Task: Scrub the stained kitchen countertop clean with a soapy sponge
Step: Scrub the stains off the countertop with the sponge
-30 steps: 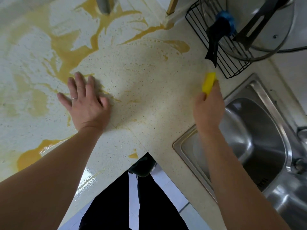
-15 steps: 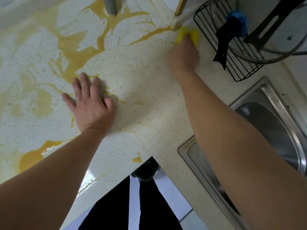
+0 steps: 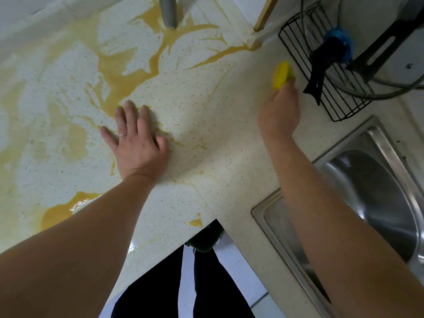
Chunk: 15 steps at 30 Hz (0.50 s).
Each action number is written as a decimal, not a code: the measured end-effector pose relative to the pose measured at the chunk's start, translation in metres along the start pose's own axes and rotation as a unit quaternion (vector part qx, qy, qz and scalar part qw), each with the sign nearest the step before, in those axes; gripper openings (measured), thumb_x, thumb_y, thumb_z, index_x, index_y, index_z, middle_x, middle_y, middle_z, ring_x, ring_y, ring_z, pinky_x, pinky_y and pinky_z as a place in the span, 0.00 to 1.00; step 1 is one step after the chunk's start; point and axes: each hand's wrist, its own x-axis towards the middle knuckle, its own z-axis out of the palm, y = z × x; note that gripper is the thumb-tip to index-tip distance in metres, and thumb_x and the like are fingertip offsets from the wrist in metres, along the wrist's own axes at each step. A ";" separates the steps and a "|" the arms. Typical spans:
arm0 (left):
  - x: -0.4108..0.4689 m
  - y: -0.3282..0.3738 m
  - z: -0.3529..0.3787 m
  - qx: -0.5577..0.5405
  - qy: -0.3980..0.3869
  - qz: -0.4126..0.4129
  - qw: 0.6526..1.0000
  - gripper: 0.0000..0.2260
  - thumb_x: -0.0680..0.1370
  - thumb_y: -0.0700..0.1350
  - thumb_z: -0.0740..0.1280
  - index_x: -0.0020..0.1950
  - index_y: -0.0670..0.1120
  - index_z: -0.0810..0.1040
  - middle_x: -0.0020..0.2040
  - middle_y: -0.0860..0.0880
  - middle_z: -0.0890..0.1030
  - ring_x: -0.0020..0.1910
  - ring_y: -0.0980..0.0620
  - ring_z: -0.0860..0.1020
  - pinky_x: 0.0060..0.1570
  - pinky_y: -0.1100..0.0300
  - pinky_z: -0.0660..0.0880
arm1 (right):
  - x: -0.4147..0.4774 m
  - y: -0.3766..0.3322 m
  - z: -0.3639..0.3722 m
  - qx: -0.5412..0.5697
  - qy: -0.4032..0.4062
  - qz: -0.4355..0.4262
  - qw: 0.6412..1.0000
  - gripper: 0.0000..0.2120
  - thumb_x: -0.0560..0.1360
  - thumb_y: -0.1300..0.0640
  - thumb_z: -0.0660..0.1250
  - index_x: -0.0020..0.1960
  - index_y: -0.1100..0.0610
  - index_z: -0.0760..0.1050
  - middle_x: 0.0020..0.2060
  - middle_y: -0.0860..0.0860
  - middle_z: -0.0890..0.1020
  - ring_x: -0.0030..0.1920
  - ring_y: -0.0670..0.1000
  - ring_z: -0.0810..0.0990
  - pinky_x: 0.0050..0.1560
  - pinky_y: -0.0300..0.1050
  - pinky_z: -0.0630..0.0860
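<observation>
Two hands: left hand [image 3: 137, 143] flat on countertop [image 3: 218, 115], fingers [image 3: 130, 113] straight; right hand [image 3: 278, 111] grips sponge [image 3: 281, 74] beside rack [image 3: 298, 53].

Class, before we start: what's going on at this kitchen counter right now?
A person is cleaning a stained countertop. Their right hand grips a yellow sponge beside the black wire rack, near the sink. The left hand rests flat on the surface. The patch between the hands looks mostly clean; orange-brown stains cover the left and back.
</observation>
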 end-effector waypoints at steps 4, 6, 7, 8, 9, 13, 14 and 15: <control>0.006 0.000 0.000 0.009 0.004 0.006 1.000 0.32 0.80 0.54 0.51 0.84 0.48 0.52 0.85 0.45 0.49 0.84 0.44 0.46 0.78 0.31 0.43 | 0.053 -0.045 0.026 -0.088 -0.052 0.021 0.995 0.25 0.83 0.57 0.56 0.78 0.62 0.58 0.69 0.55 0.74 0.62 0.55 0.79 0.54 0.47 0.76; 0.009 -0.001 0.001 0.014 0.004 0.008 1.000 0.32 0.80 0.55 0.50 0.84 0.47 0.51 0.85 0.45 0.48 0.84 0.45 0.46 0.78 0.31 0.43 | 0.040 -0.069 0.035 -0.105 -0.059 -0.040 0.992 0.24 0.83 0.59 0.53 0.78 0.60 0.58 0.68 0.54 0.75 0.60 0.55 0.80 0.50 0.48 0.75; 0.009 -0.001 0.001 0.016 0.002 0.008 1.000 0.32 0.80 0.55 0.50 0.85 0.47 0.50 0.85 0.45 0.48 0.84 0.45 0.45 0.78 0.31 0.42 | 0.024 -0.077 0.037 -0.110 -0.066 -0.095 0.987 0.24 0.83 0.60 0.53 0.78 0.59 0.58 0.67 0.53 0.76 0.58 0.55 0.81 0.47 0.48 0.74; 0.010 -0.001 0.001 0.017 0.000 0.007 1.000 0.33 0.81 0.55 0.49 0.85 0.47 0.50 0.85 0.45 0.47 0.84 0.45 0.45 0.78 0.31 0.42 | 0.004 -0.080 0.040 -0.113 -0.080 -0.161 0.977 0.24 0.83 0.60 0.53 0.79 0.59 0.57 0.66 0.53 0.76 0.56 0.55 0.81 0.44 0.48 0.72; 0.010 -0.001 0.001 0.018 -0.001 0.006 1.000 0.33 0.81 0.55 0.49 0.85 0.47 0.49 0.85 0.45 0.47 0.84 0.45 0.45 0.78 0.31 0.42 | -0.019 -0.079 0.043 -0.116 -0.103 -0.230 0.961 0.25 0.83 0.59 0.53 0.79 0.59 0.56 0.64 0.53 0.77 0.54 0.55 0.81 0.42 0.47 0.70; 0.011 -0.001 0.000 0.021 -0.008 0.006 1.000 0.33 0.80 0.55 0.49 0.85 0.47 0.48 0.85 0.45 0.46 0.84 0.45 0.44 0.77 0.31 0.42 | -0.109 -0.052 0.028 -0.107 -0.225 -0.354 0.902 0.27 0.83 0.61 0.55 0.80 0.59 0.53 0.57 0.53 0.78 0.40 0.54 0.79 0.34 0.45 0.67; 0.010 -0.001 0.000 0.021 -0.009 0.006 1.000 0.33 0.80 0.55 0.49 0.85 0.47 0.48 0.85 0.45 0.46 0.84 0.45 0.44 0.77 0.31 0.42 | -0.128 -0.039 0.022 -0.097 -0.231 -0.367 0.896 0.28 0.81 0.61 0.58 0.80 0.59 0.55 0.55 0.53 0.79 0.35 0.52 0.77 0.31 0.45 0.68; 0.010 -0.001 -0.001 0.021 -0.009 0.006 1.000 0.33 0.81 0.55 0.49 0.85 0.47 0.48 0.85 0.45 0.46 0.84 0.45 0.44 0.77 0.31 0.42 | -0.143 -0.026 0.015 -0.086 -0.228 -0.379 0.893 0.29 0.79 0.61 0.61 0.79 0.59 0.59 0.52 0.53 0.79 0.31 0.51 0.74 0.28 0.44 0.68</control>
